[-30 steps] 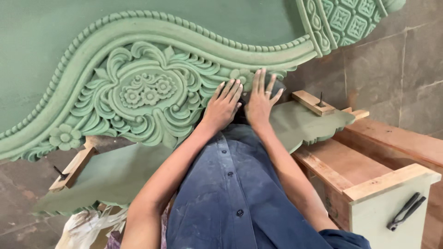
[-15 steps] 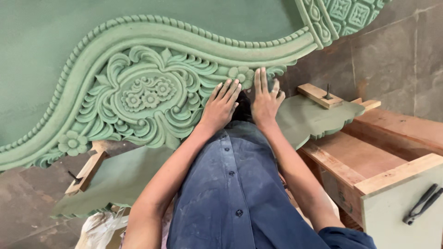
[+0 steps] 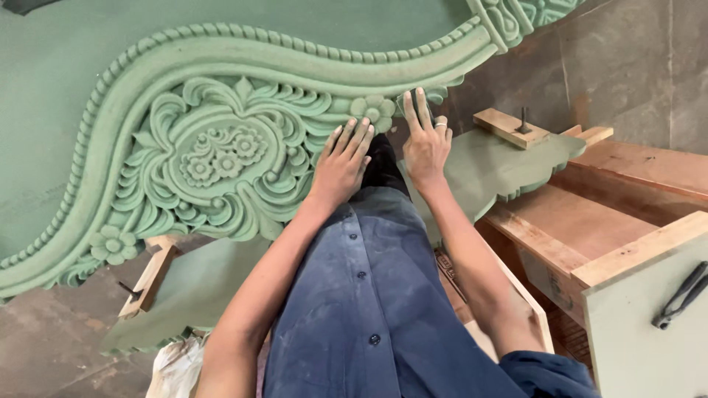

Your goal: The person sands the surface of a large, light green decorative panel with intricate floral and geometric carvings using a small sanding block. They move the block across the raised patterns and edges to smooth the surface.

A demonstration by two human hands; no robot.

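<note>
Both hands lie flat with fingers spread, left hand (image 3: 341, 166) and right hand (image 3: 425, 144), on the green carved panel (image 3: 214, 140). A wooden clamp block (image 3: 509, 127) sits near on the right. Black pliers (image 3: 680, 295) lie well apart.

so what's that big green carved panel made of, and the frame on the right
The carved panel looks like wood or board under a matte green primer coat: crisp floral relief, even dull colour, no grain showing. The frame is bare, unfinished timber, with visible reddish-brown grain. Both hands rest flat on the panel.

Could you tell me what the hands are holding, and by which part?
Nothing is gripped: left hand and right hand lie flat on the green carved panel.
</note>
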